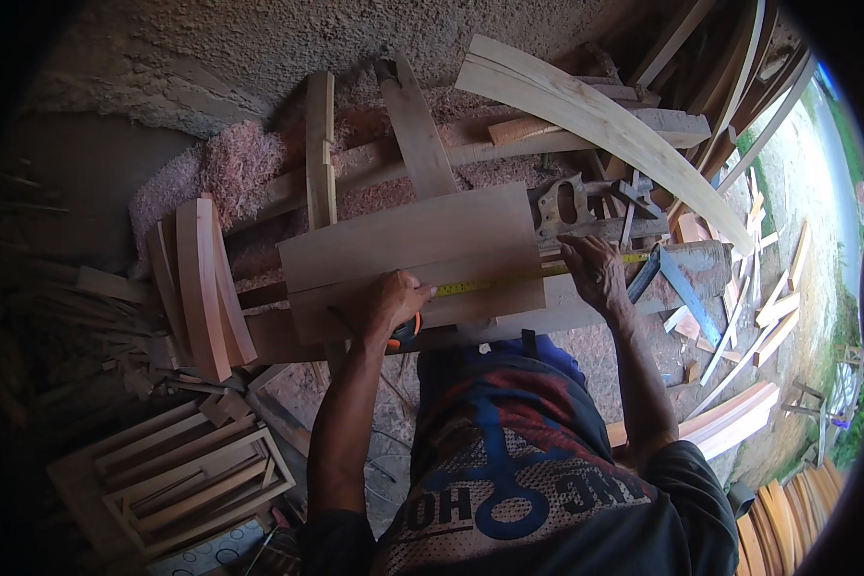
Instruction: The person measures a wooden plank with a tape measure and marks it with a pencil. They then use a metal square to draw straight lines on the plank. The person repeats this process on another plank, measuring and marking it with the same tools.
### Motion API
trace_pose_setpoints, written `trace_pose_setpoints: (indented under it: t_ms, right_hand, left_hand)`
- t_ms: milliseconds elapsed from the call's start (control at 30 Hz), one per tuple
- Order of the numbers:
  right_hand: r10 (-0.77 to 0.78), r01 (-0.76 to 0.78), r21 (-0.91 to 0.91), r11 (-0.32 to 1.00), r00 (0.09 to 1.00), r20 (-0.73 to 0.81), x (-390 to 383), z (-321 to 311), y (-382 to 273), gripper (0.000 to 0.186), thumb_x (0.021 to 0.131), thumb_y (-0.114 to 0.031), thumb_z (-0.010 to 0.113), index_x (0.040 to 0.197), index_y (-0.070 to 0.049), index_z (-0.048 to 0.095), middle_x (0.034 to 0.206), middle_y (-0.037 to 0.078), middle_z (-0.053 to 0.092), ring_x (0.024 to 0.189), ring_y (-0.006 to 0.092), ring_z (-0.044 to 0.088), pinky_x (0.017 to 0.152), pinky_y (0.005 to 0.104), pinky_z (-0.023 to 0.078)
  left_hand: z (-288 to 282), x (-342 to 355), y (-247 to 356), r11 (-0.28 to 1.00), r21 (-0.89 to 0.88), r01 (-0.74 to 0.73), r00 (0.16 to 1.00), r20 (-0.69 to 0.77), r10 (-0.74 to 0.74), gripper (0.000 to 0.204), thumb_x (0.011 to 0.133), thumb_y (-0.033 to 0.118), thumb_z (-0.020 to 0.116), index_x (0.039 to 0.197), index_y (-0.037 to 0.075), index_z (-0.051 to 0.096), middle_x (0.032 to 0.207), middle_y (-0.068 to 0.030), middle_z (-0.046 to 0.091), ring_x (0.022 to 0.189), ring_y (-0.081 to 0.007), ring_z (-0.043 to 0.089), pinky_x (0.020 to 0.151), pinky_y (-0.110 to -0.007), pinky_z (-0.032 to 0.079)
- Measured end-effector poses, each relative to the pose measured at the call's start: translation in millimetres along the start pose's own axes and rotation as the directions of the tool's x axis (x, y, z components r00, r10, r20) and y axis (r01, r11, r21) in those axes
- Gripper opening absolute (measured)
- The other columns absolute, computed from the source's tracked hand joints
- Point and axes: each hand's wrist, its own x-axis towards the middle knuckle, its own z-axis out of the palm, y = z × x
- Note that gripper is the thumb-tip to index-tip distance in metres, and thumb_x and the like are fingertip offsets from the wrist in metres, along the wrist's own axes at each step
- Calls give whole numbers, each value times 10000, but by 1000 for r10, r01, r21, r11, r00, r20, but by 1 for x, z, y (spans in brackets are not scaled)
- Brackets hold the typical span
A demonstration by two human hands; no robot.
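Two wide boards [403,221] lie side by side across the workbench, with a yellow tape blade [480,282] stretched over them. My left hand [396,302] is closed around an orange-and-black tape measure case [406,329] near the boards' middle. My right hand [595,269], just beyond their right end, has curled fingers on the tape blade. A wooden-handled saw [557,208] lies behind my right hand, and a blue metal square [691,300] sits to its right on the bench.
A curved plank [605,120] spans the upper right. Pink shavings [235,158] heap by the rough wall [211,48]. Cut boards [200,288] lean at left above stacked wooden frames [182,480]. Offcuts [778,312] and curved pieces [730,422] lie at right, near a bright outdoor opening.
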Motion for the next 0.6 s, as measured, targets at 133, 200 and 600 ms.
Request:
trace_pose_setpoints:
  t_ms: [133, 200, 600]
  right_hand:
    - [-1, -88, 374, 923, 973, 231, 6, -1, -3, 295, 986, -265, 559, 1056, -32, 724, 937, 149, 711, 908, 319, 707, 815, 394, 535]
    - [-64, -57, 404, 913, 958, 281, 7, 10, 6, 292, 983, -255, 556, 1036, -18, 719, 917, 150, 710, 884, 305, 713, 791, 380, 545]
    - [47, -183, 374, 909, 938, 344, 8, 15, -3, 176, 891, -185, 708, 939, -18, 680, 841, 110, 709, 820, 196, 700, 757, 359, 549]
  left_hand:
    - [0, 1, 1, 1000, 23, -6, 1000, -13, 7, 401, 869, 436, 729, 933, 44, 786, 794, -210, 717, 776, -332, 721, 749, -434, 542]
    - [1, 2, 2, 999, 39, -10, 1000, -22, 11, 403, 866, 434, 734, 936, 40, 784, 797, -211, 717, 773, -334, 721, 744, -437, 540]
    - [-9, -5, 14, 999, 15, 37, 999, 6, -37, 391, 871, 421, 723, 880, 35, 777, 874, -230, 723, 856, -386, 717, 807, -472, 544]
